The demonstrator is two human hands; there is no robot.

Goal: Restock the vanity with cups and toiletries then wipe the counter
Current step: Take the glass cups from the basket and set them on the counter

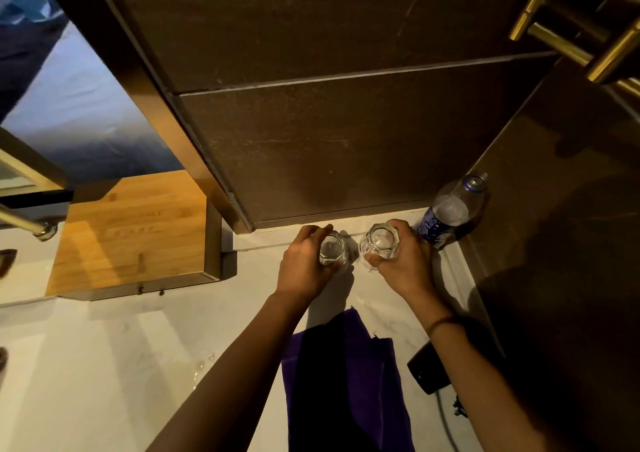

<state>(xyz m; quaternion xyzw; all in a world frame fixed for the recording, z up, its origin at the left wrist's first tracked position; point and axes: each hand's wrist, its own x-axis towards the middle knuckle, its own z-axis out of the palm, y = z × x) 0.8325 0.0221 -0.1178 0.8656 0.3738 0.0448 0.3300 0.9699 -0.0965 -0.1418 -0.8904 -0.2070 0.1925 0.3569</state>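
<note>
Two clear faceted glass cups stand side by side on the white marble counter (121,365), close to the dark back wall. My left hand (304,264) wraps the left glass cup (333,251) from its left side. My right hand (403,261) grips the right glass cup (380,243) from its right side. Both cups are upright and appear to rest on the counter. A purple cloth (343,382) lies on the counter below my hands, partly in shadow.
A plastic water bottle (450,212) with a blue label stands in the right corner, just beside my right hand. A wooden box (131,233) sits to the left. A black hair dryer (426,370) with a cord lies at the right. Brass fittings (581,32) hang top right.
</note>
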